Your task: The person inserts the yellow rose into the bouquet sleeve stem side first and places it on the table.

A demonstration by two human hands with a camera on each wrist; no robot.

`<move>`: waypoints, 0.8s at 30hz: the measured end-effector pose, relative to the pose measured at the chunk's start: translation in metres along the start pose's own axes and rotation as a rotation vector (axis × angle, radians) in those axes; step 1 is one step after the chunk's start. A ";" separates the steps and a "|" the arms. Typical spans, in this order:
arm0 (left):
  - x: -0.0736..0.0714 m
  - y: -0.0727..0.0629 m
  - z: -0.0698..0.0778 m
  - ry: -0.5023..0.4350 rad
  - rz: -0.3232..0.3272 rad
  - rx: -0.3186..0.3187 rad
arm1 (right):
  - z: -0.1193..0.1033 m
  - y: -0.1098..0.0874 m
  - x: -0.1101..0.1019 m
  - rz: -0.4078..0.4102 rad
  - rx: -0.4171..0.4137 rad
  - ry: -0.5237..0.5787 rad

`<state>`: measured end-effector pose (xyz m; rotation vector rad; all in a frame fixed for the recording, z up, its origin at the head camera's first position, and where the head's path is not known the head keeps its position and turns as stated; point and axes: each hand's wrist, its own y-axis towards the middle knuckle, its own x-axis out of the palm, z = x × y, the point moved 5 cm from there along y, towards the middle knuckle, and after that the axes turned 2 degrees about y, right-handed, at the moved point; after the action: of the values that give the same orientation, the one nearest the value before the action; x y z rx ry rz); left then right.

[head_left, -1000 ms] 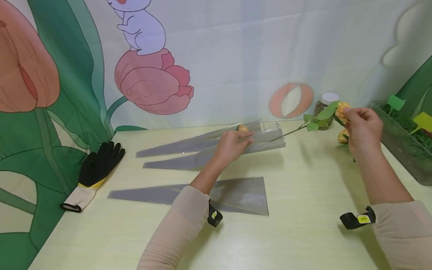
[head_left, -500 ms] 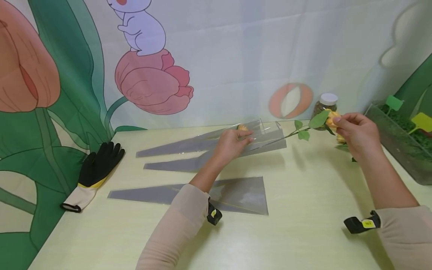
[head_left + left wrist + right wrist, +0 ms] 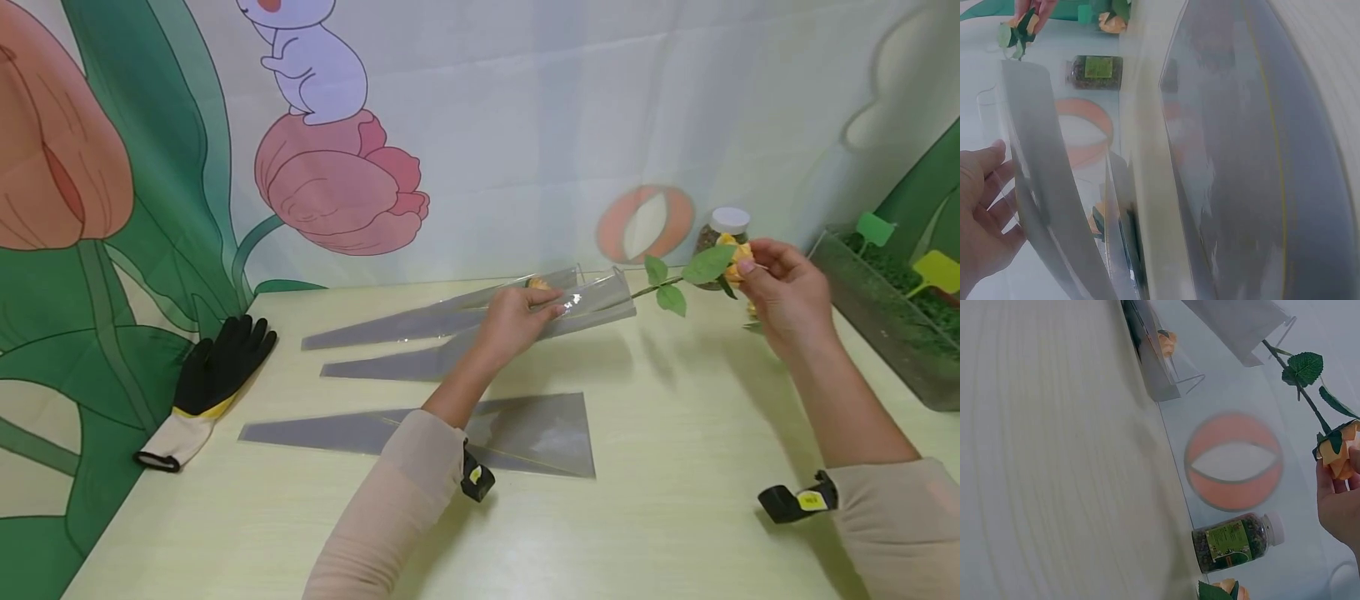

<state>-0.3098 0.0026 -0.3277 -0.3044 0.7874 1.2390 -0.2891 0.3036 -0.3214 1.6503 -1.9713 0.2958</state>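
My left hand (image 3: 513, 325) holds a clear-and-grey plastic flower sleeve (image 3: 600, 310) just above the table, its wide mouth facing right. In the left wrist view, the thumb and fingers grip the edge of this sleeve (image 3: 1041, 131). With its fingertips, my right hand (image 3: 791, 300) pinches an orange-yellow rose (image 3: 733, 260) by the bloom. The rose's green stem runs leftward into the sleeve mouth, while its leaves (image 3: 1305, 367) stay outside. Behind lies a second sleeve (image 3: 397, 323) with a rose (image 3: 537, 284) inside. A third sleeve (image 3: 551, 433) lies flat nearer me.
A jar with a white lid (image 3: 729, 221) stands by the back wall. Beside it, partly hidden by my right hand, lies another rose (image 3: 1238, 592). A planter (image 3: 892, 325) with greenery fills the right edge. A black-and-white work glove (image 3: 217, 367) lies at left.
My right hand has moved left and slightly down with the rose, bringing its leaves closer to the sleeve mouth. The left hand has stayed nearly still.
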 end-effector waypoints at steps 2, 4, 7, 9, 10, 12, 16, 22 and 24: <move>0.000 0.000 0.000 0.001 0.001 0.007 | 0.002 0.000 0.002 -0.006 0.000 0.000; 0.000 0.000 0.001 -0.003 0.004 0.014 | 0.003 0.000 0.003 -0.008 -0.004 -0.003; -0.001 -0.001 0.002 -0.013 0.008 0.014 | 0.004 0.001 0.007 -0.022 -0.009 0.018; 0.000 -0.001 0.003 -0.027 0.006 0.014 | 0.006 0.001 0.010 -0.035 -0.009 0.048; 0.000 -0.001 0.003 -0.031 0.005 0.015 | 0.006 0.001 0.011 -0.042 -0.008 0.065; 0.001 -0.001 0.004 -0.043 0.002 0.017 | 0.008 0.002 0.013 -0.049 -0.005 0.091; 0.001 -0.001 0.005 -0.044 0.003 0.035 | 0.010 0.002 0.015 -0.044 -0.005 0.091; 0.001 -0.001 0.006 -0.035 0.010 0.045 | 0.012 0.001 0.020 -0.049 -0.009 0.094; 0.001 -0.002 0.006 -0.033 0.010 0.043 | 0.012 0.001 0.022 -0.049 -0.017 0.066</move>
<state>-0.3060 0.0065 -0.3243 -0.2450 0.7867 1.2324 -0.2958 0.2794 -0.3192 1.6541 -1.8770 0.3100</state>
